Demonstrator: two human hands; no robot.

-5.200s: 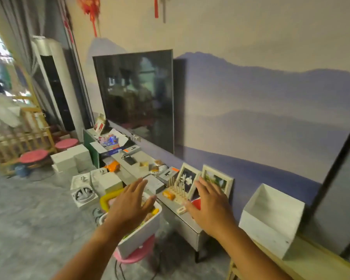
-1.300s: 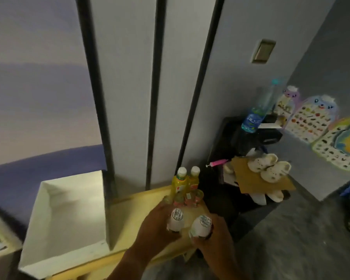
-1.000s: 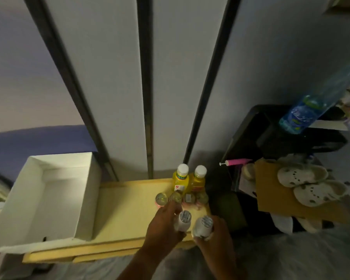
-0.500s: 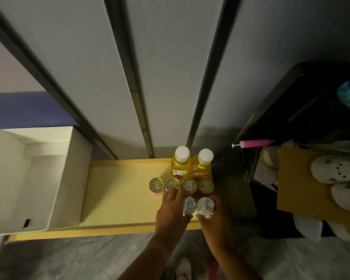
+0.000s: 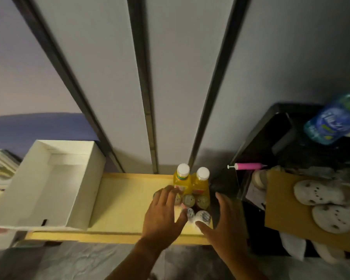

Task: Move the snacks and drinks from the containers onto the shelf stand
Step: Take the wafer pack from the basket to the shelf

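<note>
Two small white bottles [image 5: 202, 216] stand side by side at the front right of the yellow wooden shelf stand [image 5: 121, 201]. Behind them is a row of small round-lidded cups [image 5: 188, 199], and behind those stand two yellow juice bottles with white caps [image 5: 183, 179]. My left hand [image 5: 162, 215] hovers with fingers spread just left of the white bottles, partly covering the left cups. My right hand [image 5: 224, 223] is spread open just right of them. Neither hand holds anything.
A white open box [image 5: 83, 190] sits on the shelf's left end. To the right stands a dark rack [image 5: 271, 126] with a blue water bottle [image 5: 331, 122], a pink tool [image 5: 248, 166], cardboard [image 5: 285, 207] and white clogs [image 5: 323, 193]. A panelled wall rises behind.
Both hands gripped the two white bottles while lowering them onto the shelf; now they have let go and spread apart, leaving the bottles standing.
</note>
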